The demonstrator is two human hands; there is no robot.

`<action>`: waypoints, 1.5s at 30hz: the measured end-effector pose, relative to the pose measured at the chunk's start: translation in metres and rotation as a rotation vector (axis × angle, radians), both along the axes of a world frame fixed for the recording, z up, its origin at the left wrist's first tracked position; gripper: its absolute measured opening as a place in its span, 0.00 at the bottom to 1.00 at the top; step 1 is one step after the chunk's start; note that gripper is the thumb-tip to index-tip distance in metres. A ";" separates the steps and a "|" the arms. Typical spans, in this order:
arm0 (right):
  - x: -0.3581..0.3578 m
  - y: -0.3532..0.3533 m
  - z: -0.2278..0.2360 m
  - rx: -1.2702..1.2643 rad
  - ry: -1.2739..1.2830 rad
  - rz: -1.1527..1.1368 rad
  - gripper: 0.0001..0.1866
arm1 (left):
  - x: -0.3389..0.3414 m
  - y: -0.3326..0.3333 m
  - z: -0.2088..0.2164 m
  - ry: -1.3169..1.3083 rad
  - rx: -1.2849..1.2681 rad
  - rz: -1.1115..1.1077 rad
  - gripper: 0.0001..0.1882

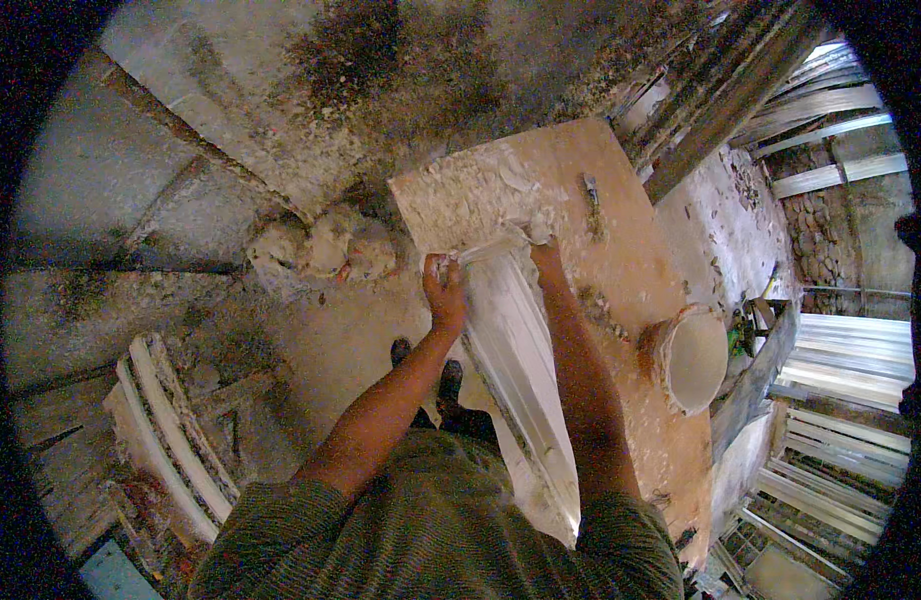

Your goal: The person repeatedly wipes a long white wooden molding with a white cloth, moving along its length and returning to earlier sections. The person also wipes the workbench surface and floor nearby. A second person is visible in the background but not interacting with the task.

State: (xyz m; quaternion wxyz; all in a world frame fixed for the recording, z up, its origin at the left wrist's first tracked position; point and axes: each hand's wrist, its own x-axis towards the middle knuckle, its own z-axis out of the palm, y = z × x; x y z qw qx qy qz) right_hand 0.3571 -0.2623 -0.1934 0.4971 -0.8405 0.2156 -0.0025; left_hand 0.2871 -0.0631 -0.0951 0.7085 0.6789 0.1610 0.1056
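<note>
A long white moulding (pixel 521 340), plaster by its look, lies lengthwise along the near-left side of a wooden table (pixel 636 270), its near end running back beside my body. My left hand (pixel 443 292) is closed on the left edge at its far end, fingers curled over the top. Opposite, my right hand (pixel 544 250) grips the right side of the same end; its fingertips are partly hidden and whitened. Lumpy white plaster residue (pixel 461 205) covers the tabletop just beyond both hands.
A small handled tool (pixel 592 190) lies on the table's far part. To the right sits a round tub (pixel 697 360) with pale contents. Sack-like lumps (pixel 331 245) rest on the floor ahead-left. Curved white mouldings (pixel 171 430) stand at left; more white strips (pixel 851 350) line the right.
</note>
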 end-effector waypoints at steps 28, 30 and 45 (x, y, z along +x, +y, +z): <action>-0.055 -0.012 -0.005 0.237 -0.073 0.019 0.19 | -0.036 -0.029 -0.009 -0.094 0.082 0.111 0.06; -0.075 -0.023 -0.014 0.246 -0.009 0.030 0.20 | -0.054 -0.041 -0.012 -0.123 0.093 0.171 0.06; -0.311 -0.077 0.094 0.258 -0.251 0.078 0.19 | -0.272 -0.128 -0.026 0.009 0.074 0.065 0.06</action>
